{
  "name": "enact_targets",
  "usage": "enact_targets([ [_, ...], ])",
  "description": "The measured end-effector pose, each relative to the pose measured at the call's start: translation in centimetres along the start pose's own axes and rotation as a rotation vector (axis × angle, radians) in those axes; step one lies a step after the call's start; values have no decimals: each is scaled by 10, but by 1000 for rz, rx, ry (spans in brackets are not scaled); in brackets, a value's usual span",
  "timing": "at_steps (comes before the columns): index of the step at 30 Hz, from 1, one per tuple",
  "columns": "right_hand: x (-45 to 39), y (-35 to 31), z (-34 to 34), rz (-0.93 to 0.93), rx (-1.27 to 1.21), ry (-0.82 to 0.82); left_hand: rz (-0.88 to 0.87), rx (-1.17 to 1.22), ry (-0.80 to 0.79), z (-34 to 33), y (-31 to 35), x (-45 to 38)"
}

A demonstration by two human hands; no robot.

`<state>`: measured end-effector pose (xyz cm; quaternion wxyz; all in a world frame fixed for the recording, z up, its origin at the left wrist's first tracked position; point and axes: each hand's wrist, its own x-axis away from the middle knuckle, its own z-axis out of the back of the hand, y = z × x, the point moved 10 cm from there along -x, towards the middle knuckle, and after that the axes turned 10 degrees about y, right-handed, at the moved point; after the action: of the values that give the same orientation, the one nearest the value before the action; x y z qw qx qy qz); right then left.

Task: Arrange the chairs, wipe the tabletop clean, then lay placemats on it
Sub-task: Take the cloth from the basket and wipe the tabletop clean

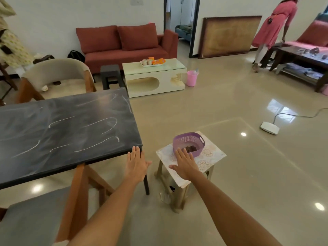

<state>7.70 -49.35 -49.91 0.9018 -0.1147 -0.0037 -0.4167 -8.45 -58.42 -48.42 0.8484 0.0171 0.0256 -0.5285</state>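
The dark tabletop (58, 132) fills the left and carries white chalk-like streaks. A beige-backed chair (55, 73) stands at its far side; a grey-seated wooden chair (35, 217) is at the near side, bottom left. A small patterned stool (211, 155) to the table's right holds a purple basket (190, 141) with a dark folded thing inside. My left hand (135, 164) hovers with straight fingers by the table's near right corner. My right hand (185, 164) is held flat above the stool, fingertips near the basket's rim. Neither hand holds anything.
A cream coffee table (170, 77) with a tray, a black stool (111, 73) and a red sofa (124, 43) stand behind. A pink bucket (191, 78) sits on the floor. A white device (269, 127) with a cable lies right. Persons stand far left and far right.
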Motion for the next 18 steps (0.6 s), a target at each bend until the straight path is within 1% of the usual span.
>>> enact_targets([
  [4, -30, 52, 3, 39, 12, -4, 33, 12, -29, -20, 41, -35],
  [7, -56, 92, 9, 92, 67, -6, 99, 68, -57, -41, 78, -64],
  [9, -68, 115, 10, 122, 79, -31, 144, 120, -106, -56, 103, -75],
  [11, -79, 140, 11, 150, 87, -32, 160, 123, -146, -67, 133, -87],
  [15, -105, 188, 20, 167, 56, -85, 140, 111, -180, -72, 184, -118],
  [18, -134, 210, 28, 196, 36, -94, 166, 115, -165, -65, 202, -153],
])
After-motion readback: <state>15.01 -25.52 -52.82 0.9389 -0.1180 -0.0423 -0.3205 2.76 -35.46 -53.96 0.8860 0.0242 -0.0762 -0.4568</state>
